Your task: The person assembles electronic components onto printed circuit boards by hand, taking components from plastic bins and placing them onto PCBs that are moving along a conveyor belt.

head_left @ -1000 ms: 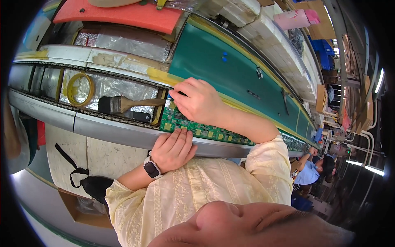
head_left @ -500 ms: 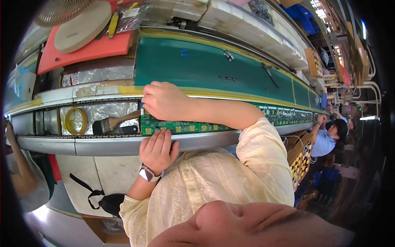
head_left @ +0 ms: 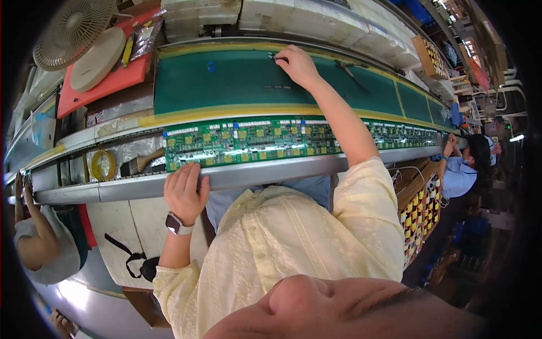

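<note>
A long green circuit board [head_left: 248,141] lies in the rail track in front of me, crowded with small parts and white and blue connectors. At its left end my left hand [head_left: 186,189] rests on the near edge, its fingers stretched out flat and close together. My right hand [head_left: 296,65] reaches over the board to the green mat [head_left: 220,79]. Its fingers are pinched at a small grey part [head_left: 272,56], mostly hidden by the fingertips. Small blue parts [head_left: 211,66] and a thin dark strip [head_left: 276,87] lie on the mat nearby.
Pliers [head_left: 353,76] lie on the mat's right side. A roll of yellow tape [head_left: 103,165] and a brush [head_left: 138,162] sit in the track left of the board. A fan [head_left: 73,25] stands far left. Co-workers [head_left: 460,164] are at both ends of the line.
My right hand has left the board's left end and moved far and right, onto the small grey parts on the mat. My left hand stays at the board's near edge. The view has shifted.
</note>
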The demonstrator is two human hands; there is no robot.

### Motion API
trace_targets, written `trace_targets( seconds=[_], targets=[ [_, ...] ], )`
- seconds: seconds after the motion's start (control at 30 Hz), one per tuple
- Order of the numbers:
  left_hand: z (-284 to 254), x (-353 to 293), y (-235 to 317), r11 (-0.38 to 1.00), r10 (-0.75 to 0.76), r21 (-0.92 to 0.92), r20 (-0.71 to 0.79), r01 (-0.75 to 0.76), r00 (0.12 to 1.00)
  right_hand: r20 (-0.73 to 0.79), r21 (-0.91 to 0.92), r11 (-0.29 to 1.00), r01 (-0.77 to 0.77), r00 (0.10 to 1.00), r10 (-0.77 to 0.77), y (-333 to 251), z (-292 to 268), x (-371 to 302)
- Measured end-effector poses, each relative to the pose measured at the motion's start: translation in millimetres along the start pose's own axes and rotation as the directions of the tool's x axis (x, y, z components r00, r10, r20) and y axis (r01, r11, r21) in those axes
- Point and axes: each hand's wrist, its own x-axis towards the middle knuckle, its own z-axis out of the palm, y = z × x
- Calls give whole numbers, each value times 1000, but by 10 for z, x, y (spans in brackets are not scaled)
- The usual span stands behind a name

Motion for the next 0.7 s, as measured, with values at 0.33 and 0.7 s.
trace_targets(
  seconds=[0.33,0.7],
  targets=[
    [-15,12,58,998,-62,-11,19,62,998,-34,-107,993,59,997,-63,-153,-300,-290],
    [299,231,723,976,120,-183,-8,-119,993,201,337,894,295,905,-374,-1012,-572,-1512]
  ],
)
